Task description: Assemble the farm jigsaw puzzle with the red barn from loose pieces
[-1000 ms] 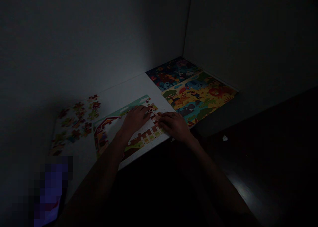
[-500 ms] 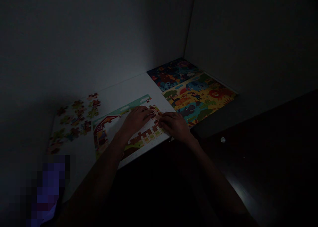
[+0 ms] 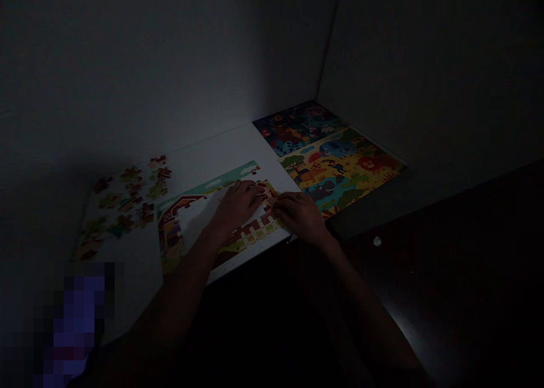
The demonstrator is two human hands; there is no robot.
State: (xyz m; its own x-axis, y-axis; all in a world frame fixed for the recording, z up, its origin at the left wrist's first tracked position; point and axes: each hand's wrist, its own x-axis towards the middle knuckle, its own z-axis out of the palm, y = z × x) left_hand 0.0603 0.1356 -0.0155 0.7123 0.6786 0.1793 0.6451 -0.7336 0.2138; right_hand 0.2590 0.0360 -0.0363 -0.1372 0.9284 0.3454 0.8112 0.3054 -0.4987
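Note:
A partly assembled farm jigsaw puzzle [image 3: 255, 232] lies on the white table, its border showing a red barn and a white fence around a blank middle. My left hand [image 3: 243, 202] reaches over it, fingers bent and close together on pieces near the right border. Just to the right, my right hand [image 3: 298, 211] has its fingers curled in a pinch at the same border. The fingertips of both hands nearly meet around a jigsaw piece [image 3: 270, 197]. Dim light and the fingers hide most of that piece.
Loose jigsaw pieces [image 3: 127, 198] lie scattered on the left of the white table [image 3: 212, 156]. Two finished pictures, a dark one [image 3: 297, 128] and a yellow animal scene [image 3: 340, 167], cover the right end. Walls stand behind and right. A small pale object [image 3: 377, 241] lies on the dark floor.
Both hands stay at the puzzle's right border with almost the same finger positions. The view has shifted very slightly.

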